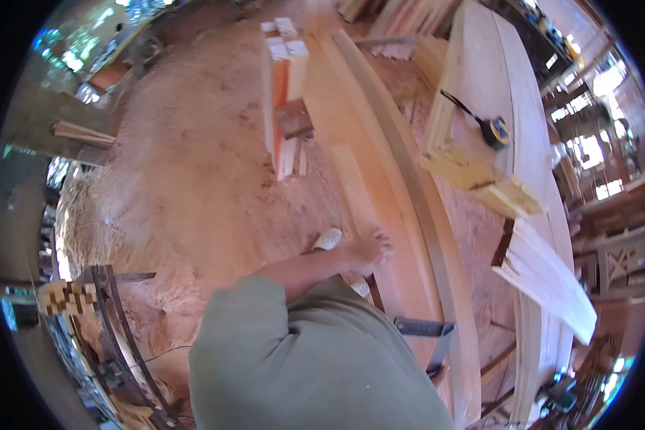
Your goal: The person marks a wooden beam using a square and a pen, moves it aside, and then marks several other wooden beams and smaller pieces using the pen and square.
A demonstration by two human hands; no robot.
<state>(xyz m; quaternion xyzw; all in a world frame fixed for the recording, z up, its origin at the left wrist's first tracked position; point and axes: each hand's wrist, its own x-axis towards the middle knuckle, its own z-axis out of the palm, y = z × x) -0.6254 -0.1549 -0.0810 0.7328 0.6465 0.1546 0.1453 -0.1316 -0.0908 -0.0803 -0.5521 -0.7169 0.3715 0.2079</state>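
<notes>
My left hand (369,251) reaches out from a green sleeve and lies palm down on a long pale wooden plank (351,143) that runs away from me over the sawdust floor. Its fingers are spread on the plank's surface and hold nothing that I can see. A second long curved plank (408,165) lies right beside the first one. My white shoes (327,239) show just under the arm. My right hand is out of view, hidden behind my torso.
A tape measure (496,132) lies on a broad board (523,93) at the right. Stacked short wood blocks (283,93) stand ahead. Yellowish offcuts (480,179) and a white plank (552,276) lie at the right, a metal bracket (426,330) near my body.
</notes>
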